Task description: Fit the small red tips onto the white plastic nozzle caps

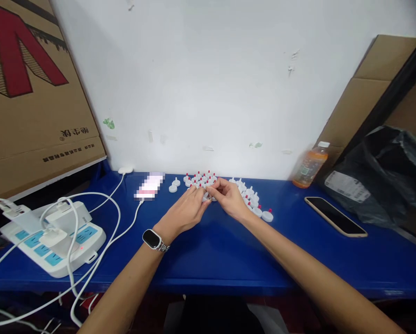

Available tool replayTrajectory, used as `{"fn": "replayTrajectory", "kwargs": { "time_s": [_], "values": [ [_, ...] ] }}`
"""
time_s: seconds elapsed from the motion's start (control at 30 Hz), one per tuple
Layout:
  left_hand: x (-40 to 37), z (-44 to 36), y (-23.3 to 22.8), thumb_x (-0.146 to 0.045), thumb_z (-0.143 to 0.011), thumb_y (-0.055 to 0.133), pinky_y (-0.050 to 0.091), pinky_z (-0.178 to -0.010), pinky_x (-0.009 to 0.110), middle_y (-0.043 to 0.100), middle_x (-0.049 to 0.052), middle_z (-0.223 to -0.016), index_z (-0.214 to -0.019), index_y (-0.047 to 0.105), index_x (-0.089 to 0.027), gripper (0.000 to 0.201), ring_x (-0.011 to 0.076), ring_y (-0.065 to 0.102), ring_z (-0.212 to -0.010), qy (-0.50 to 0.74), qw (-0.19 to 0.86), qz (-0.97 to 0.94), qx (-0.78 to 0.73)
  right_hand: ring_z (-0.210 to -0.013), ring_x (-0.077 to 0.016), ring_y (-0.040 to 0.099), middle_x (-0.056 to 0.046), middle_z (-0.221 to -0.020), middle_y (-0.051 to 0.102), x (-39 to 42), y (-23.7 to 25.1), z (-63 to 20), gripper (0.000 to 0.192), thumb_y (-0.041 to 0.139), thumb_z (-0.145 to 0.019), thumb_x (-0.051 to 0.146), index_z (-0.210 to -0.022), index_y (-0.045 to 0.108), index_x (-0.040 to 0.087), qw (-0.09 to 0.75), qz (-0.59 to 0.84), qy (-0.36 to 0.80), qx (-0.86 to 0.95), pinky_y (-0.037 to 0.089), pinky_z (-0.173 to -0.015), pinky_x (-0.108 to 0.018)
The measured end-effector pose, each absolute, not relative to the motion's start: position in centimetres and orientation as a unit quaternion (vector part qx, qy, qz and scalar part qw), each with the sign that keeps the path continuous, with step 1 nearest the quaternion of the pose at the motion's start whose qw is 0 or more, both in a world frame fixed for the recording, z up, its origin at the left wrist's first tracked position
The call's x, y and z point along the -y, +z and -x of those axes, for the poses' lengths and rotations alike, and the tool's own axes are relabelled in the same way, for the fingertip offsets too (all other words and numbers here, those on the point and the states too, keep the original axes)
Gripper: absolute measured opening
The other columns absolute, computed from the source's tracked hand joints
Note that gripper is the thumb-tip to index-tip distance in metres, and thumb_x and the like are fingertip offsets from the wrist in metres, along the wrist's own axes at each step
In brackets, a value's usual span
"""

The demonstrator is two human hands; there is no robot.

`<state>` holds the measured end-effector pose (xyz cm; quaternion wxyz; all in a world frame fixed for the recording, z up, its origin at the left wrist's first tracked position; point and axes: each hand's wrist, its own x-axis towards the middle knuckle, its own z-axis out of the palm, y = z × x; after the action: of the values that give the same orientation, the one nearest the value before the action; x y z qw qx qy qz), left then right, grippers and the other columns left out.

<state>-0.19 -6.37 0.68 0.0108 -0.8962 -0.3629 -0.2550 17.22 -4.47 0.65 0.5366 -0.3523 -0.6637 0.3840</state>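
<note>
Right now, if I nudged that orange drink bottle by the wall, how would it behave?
The bottle stands upright and looks tall for its base, so a push near the cap would probably tip it. It appears mostly full of orange liquid, so likely fairly heavy for its size. Once on its side, its round body would probably roll along the blue table.

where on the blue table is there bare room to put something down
Bare blue table runs along the near edge between the power strip and the phone. It is crowded at the back, where both hands meet among the white caps.
</note>
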Motion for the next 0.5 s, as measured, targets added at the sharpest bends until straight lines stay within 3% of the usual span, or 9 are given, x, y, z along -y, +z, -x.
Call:
{"fn": "replayTrajectory", "kwargs": {
  "time_s": [0.13, 0.27, 0.37, 0.5],
  "values": [
    [6.1, 0.9, 1.3, -0.039, -0.104, 0.03, 0.047, -0.088, 0.041, 0.058, 0.01, -0.102, -0.113, 0.051, -0.017, 0.032, 0.0248, 0.054, -0.097, -0.288, -0.001, 0.88, 0.378, -0.064, -0.0134, 0.057, -0.001, -0.07, 0.063, 3.6, 2.3, -17.0, 0.039, 0.071, -0.077, 0.055, -0.073, 0.054, 0.02, 0.505, 0.327, 0.396, 0.693, 0.045, -0.063, -0.027],
    [4.6, 3.2, 1.4, -0.049, -0.098, 0.046, 0.047, -0.088, 0.042, 0.063, 0.009, -0.104, -0.138, 0.038, -0.017, 0.052, 0.027, 0.058, -0.1, -0.353, -0.019, 0.817, 0.456, -0.063, -0.0136, 0.058, -0.001, -0.07, 0.066, 0.8, 3.0, -15.9, 0.028, 0.067, -0.081, 0.044, -0.077, 0.058, 0.019, 0.508, 0.351, 0.34, 0.709, 0.044, -0.06, -0.026],
    [3.2, 5.6, 0.9, -0.036, -0.101, 0.038, 0.046, -0.088, 0.042, 0.065, 0.008, -0.099, -0.119, 0.054, -0.019, 0.029, 0.0266, 0.059, -0.1, -0.366, 0.005, 0.767, 0.527, -0.064, -0.014, 0.061, -0.003, -0.072, 0.07, -2.0, 2.7, -14.1, 0.016, 0.064, -0.083, 0.032, -0.078, 0.061, 0.017, 0.47, 0.405, 0.259, 0.74, 0.045, -0.061, -0.025],
    [2.1, 7.6, -0.3, -0.027, -0.096, 0.044, 0.048, -0.082, 0.041, 0.066, 0.01, -0.094, -0.102, 0.058, -0.019, 0.017, 0.0273, 0.062, -0.094, -0.32, 0.0, 0.728, 0.606, -0.065, -0.0141, 0.063, -0.003, -0.072, 0.071, -5.3, 1.9, -11.6, 0.007, 0.061, -0.082, 0.02, -0.078, 0.065, 0.016, 0.348, 0.421, 0.177, 0.819, 0.045, -0.063, -0.025]
  ]
}}
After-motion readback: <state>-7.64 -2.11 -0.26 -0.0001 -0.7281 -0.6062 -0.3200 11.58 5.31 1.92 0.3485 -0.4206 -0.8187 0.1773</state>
